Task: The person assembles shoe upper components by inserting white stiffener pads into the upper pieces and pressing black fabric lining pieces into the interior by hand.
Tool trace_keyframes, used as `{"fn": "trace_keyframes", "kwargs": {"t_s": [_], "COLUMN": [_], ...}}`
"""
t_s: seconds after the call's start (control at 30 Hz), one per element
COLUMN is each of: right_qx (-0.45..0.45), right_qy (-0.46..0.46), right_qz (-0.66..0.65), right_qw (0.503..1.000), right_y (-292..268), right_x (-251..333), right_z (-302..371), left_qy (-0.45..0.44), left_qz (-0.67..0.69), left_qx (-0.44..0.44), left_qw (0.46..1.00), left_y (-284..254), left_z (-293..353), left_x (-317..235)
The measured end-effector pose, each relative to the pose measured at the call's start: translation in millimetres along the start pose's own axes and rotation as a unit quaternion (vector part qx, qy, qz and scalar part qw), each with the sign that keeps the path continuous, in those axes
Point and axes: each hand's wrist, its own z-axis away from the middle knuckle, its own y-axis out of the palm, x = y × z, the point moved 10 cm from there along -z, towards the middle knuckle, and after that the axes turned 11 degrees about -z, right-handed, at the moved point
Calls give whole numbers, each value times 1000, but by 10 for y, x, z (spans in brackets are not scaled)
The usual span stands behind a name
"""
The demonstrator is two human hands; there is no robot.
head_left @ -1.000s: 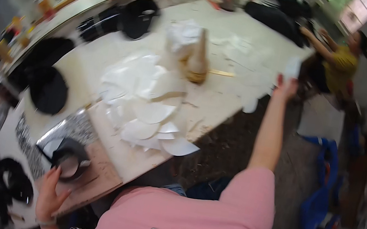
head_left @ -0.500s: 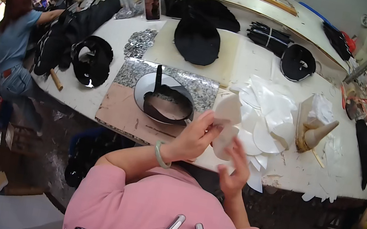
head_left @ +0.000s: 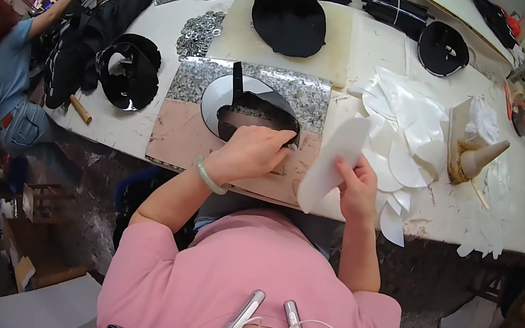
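My right hand (head_left: 358, 189) grips a white insole-shaped sheet (head_left: 328, 168) by its right edge, thumb in front, and holds it up over the front of the table. My left hand (head_left: 252, 153) reaches over the board, its fingers closed at the right end of a black loop-shaped piece (head_left: 266, 101) with an upright tab. That piece rests on a white oval plate (head_left: 213, 100), partly behind the hand. Beneath lie a speckled stone slab (head_left: 188, 74) and a pinkish-brown board (head_left: 175, 131). To the right spreads a pile of white cut sheets (head_left: 395, 110).
Behind the slab are a black rounded piece (head_left: 289, 23) on a pale mat (head_left: 229, 32) and many metal rings (head_left: 200, 33). A cone-shaped tool (head_left: 481, 159) stands at right. Left are a black bowl-like piece (head_left: 129, 74), a wooden handle (head_left: 80, 109) and another person (head_left: 7, 59).
My left hand let go of the white sheet and moved down-left to the black piece. My right hand now holds the sheet alone. The view has shifted, and the other person's arm reaches farther up.
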Motion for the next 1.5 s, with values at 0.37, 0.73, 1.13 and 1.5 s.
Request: {"fn": "trace_keyframes", "kwargs": {"t_s": [0.37, 0.73, 1.13, 1.5], "right_qx": [105, 147, 135, 150], "right_qy": [-103, -136, -174, -275], "right_qz": [90, 95, 131, 231], "right_qw": [985, 975, 967, 921], "right_y": [829, 1081, 1134, 1197], "right_x": [218, 263, 272, 313], "right_z": [-80, -47, -40, 135], "left_qy": [-87, -98, -71, -143], "left_qz": [594, 594, 616, 526], "left_qx": [23, 0, -12, -146], "left_qw": [800, 799, 784, 825], "left_y": [-93, -327, -335, -224], "left_z": [141, 268, 300, 518], "left_x": [257, 307, 285, 330]}}
